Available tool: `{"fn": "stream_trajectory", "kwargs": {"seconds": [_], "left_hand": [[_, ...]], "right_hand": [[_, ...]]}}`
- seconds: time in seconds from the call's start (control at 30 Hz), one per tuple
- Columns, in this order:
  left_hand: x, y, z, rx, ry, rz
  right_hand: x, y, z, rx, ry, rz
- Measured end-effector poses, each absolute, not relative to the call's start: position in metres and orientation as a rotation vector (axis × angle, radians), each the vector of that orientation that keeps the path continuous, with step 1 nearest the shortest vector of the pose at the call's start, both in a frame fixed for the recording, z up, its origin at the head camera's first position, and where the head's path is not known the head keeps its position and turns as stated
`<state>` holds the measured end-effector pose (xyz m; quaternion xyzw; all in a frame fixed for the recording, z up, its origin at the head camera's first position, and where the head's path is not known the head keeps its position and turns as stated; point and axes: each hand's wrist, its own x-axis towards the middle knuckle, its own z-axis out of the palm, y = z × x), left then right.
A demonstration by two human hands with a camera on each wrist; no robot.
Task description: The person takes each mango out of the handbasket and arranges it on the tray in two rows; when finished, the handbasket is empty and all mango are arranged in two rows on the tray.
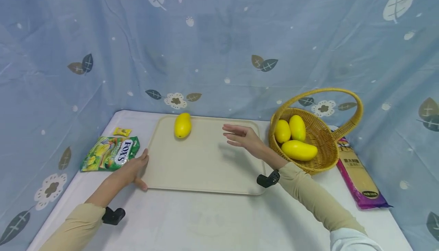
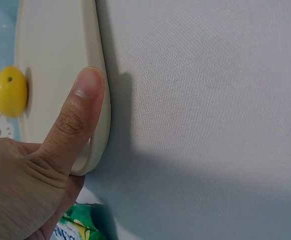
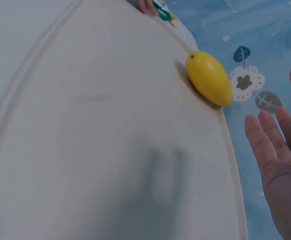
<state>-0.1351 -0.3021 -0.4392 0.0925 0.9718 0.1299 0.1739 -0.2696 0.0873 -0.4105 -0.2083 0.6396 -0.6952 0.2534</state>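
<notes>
A beige tray lies on the white table with one yellow mango near its far left edge. My left hand grips the tray's near left corner. In the left wrist view the thumb lies straight against the near rim; the other fingers are mostly hidden. Over the right part of the tray hovers my right hand, fingers extended and holding nothing, its shadow falling on the tray. A wicker basket stands to its right with three yellow mangoes inside.
Left of the tray lie a green FOX'S candy bag and a small yellow packet. A long purple-edged food pack lies right of the basket, whose tall handle arches upward. Blue patterned cloth encloses the table's back and sides.
</notes>
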Motion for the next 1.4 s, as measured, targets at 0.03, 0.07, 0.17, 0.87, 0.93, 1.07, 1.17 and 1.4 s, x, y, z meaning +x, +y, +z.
{"fn": "stream_trajectory", "kwargs": {"seconds": [0.03,0.07,0.17,0.87,0.93,1.07,1.17,1.4], "left_hand": [[-0.135,-0.302,-0.439,0.258,2.753,0.365],[-0.135,-0.302,-0.439,0.258,2.752,0.362],[-0.135,-0.301,-0.438,0.258,2.750,0.346],[-0.135,-0.304,-0.439,0.266,2.771,0.370],[-0.136,-0.304,-0.440,0.253,2.764,0.380],[-0.135,-0.306,-0.441,0.258,2.761,0.367],[-0.134,-0.307,-0.441,0.286,2.776,0.361],[-0.132,-0.303,-0.440,0.307,2.797,0.404]], "right_hand": [[-0.267,0.092,-0.411,-0.564,1.742,-1.891],[-0.264,0.097,-0.412,-0.552,1.742,-1.894],[-0.256,0.113,-0.414,-0.527,1.736,-1.909],[-0.272,0.289,-0.389,-0.348,1.738,-2.210],[-0.284,0.296,-0.388,-0.276,1.789,-2.217],[-0.309,0.295,-0.386,-0.139,1.932,-2.135],[-0.324,0.284,-0.386,-0.124,2.001,-2.045],[-0.342,0.281,-0.389,-0.145,2.167,-1.740]]}}
